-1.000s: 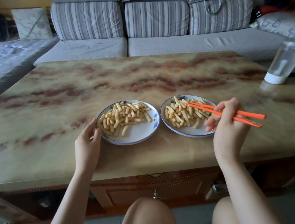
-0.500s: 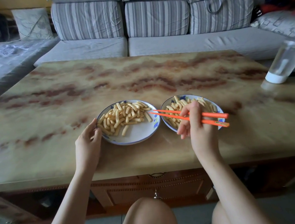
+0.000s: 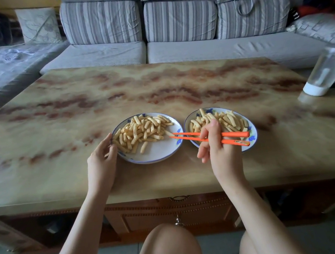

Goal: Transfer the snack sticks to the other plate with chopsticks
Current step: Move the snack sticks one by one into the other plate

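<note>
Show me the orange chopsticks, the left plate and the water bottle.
orange chopsticks [image 3: 236, 133]: head view, upper stick's thick end.
left plate [image 3: 159, 150]: head view, bare white surface.
water bottle [image 3: 324, 71]: head view, clear body.

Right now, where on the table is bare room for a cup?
Bare tabletop lies beyond the left plate and right plate up to the sofa, and left of the left hand. Crowded: the narrow gap between the plates, where the right hand holds the chopsticks.
</note>
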The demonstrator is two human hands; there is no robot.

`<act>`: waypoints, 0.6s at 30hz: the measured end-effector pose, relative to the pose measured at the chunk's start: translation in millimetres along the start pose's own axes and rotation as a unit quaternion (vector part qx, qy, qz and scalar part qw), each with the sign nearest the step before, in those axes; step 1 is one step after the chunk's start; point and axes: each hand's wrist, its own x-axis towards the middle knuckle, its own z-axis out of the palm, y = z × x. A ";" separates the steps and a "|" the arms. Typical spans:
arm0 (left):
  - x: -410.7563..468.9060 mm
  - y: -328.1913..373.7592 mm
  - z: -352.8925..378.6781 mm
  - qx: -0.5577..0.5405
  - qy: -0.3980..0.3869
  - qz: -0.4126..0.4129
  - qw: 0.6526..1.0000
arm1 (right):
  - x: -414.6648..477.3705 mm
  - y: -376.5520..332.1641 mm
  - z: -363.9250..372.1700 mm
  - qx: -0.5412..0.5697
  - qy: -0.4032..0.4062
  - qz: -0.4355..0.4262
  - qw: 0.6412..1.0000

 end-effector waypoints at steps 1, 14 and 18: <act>-0.2 0.2 -0.2 -0.002 -0.001 -0.001 1.000 | -0.4 0.2 -1.1 0.009 0.006 0.000 1.000; -2.4 3.6 -0.6 -0.002 -0.003 -0.005 1.000 | 15.3 -2.9 -40.6 0.062 0.194 0.003 0.979; -1.8 2.3 -0.6 -0.004 -0.004 -0.003 1.000 | 17.5 -0.9 -50.5 0.052 0.229 -0.001 0.972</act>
